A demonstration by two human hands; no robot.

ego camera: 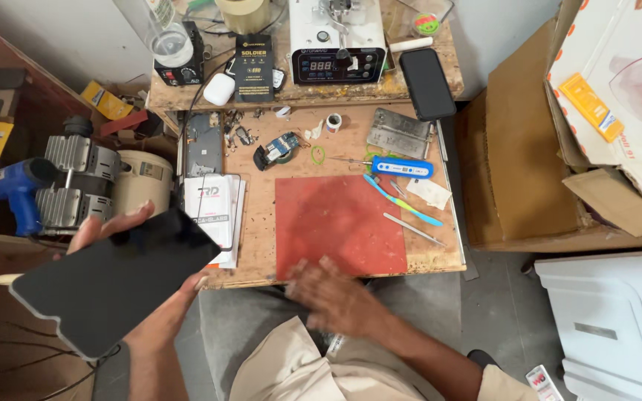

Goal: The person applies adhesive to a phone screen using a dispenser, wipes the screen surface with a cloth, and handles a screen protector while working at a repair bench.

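My left hand (113, 230) holds a large flat black panel (113, 278), tilted, out to the left of the small wooden workbench (261, 245). Fingers curl over its top edge and my thumb presses its right side. My right hand (332, 293) is blurred, empty, fingers spread, hovering at the bench's front edge just below a red rubber mat (339, 223). On the bench lie a blue-handled tool (403, 167), a light blue toothbrush-like tool (399, 199) and thin metal tweezers (412, 229).
A stack of white flat packets (213, 204) lies left of the mat. Behind are a black phone (426, 83), a white machine with a display (338, 44), a metal plate (397, 134) and small parts. Cardboard boxes (529, 148) stand right, a compressor (76, 182) left.
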